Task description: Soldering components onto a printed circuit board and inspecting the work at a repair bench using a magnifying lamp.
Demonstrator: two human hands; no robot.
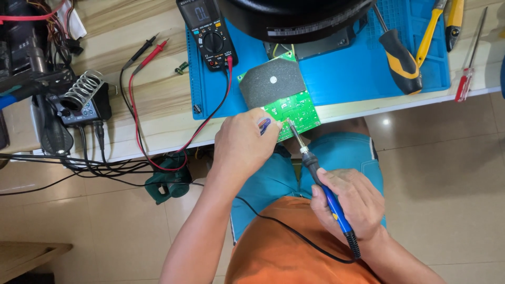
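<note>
Nearest to me, over my orange shirt, my right hand (351, 202) is wrapped around the blue grip of the soldering iron (322, 185), fingers curled snug on the handle, its black cord looping off toward my left. The iron slants up and away from me, and its metal tip meets the near edge of the green circuit board (297, 111) just to the right of my left fingertips.

A little farther out, above my teal shorts, my left hand (243, 144) is bunched at the board's near left corner, thumb and fingertips pinched narrow on something small with a blue and red bit showing (I cannot tell what it is). The fingertips touch the board's edge, so the board lies just beyond and to the right of them, hanging over the table's near rim.

Farther still, a grey foam pad (272, 81) covers the board's far half, all resting on a blue work mat (352, 73). On the mat's far left sits a black multimeter (208, 32), its red and black leads trailing left across the wooden table (131, 100). A yellow-and-black screwdriver (401, 59) lies on the mat's right side, and a coiled iron stand (84, 88) stands at far left.
</note>
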